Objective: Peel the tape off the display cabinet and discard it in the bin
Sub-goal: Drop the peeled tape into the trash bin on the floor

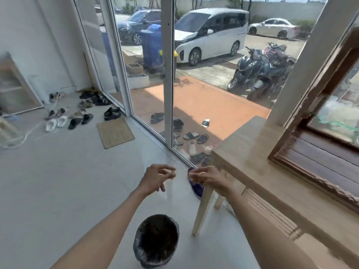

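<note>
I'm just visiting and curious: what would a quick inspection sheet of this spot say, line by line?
Surface: pale glossy floor, bare near the hands.
Job's things: dark lined bin on the floor below the hands; clear tape, hard to see, seems to hang from the left hand; wooden cabinet at right.
Clutter: shoes and a woven mat by the glass door.
Hands: left hand and right hand pinched, raised over the bin.
Cables: white cord on the floor at left.
Surroundings: cars and motorbikes outside; pale table at right.
</note>
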Tool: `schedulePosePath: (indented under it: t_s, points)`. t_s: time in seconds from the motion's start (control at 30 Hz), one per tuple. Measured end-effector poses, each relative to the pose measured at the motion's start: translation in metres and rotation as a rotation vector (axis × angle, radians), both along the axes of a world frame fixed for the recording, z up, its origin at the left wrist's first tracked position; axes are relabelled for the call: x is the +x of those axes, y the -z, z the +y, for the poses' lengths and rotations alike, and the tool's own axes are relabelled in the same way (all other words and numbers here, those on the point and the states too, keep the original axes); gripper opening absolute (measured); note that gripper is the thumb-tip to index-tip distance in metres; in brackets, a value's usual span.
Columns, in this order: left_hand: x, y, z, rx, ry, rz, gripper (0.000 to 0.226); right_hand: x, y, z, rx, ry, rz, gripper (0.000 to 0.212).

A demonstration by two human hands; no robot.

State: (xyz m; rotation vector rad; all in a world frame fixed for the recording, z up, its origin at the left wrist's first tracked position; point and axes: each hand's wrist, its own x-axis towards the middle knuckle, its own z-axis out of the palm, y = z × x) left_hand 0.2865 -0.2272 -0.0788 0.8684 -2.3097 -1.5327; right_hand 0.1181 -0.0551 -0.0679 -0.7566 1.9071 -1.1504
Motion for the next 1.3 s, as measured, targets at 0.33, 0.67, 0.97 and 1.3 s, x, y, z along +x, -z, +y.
schedulePosePath:
  t_s: [0.33, 0.67, 0.97, 1.3]
  points:
    - [0.070, 0.096, -0.014, 0.114, -0.191, -0.234, 0.012, 0.054, 0.113, -0.063, 0.176, -0.153, 0.079, 0.013]
    - [0.073, 0.179, -0.026, 0.154, -0.232, -0.363, 0.015, 0.072, 0.181, -0.091, 0.312, -0.130, 0.177, 0.015]
    - [0.087, 0.203, -0.046, -0.011, -0.048, -0.551, 0.036, 0.076, 0.207, -0.101, 0.467, -0.268, 0.228, 0.028]
    - [0.093, 0.153, -0.062, -0.204, 0.122, -0.649, 0.041, 0.065, 0.159, -0.102, 0.494, -0.355, 0.298, 0.042]
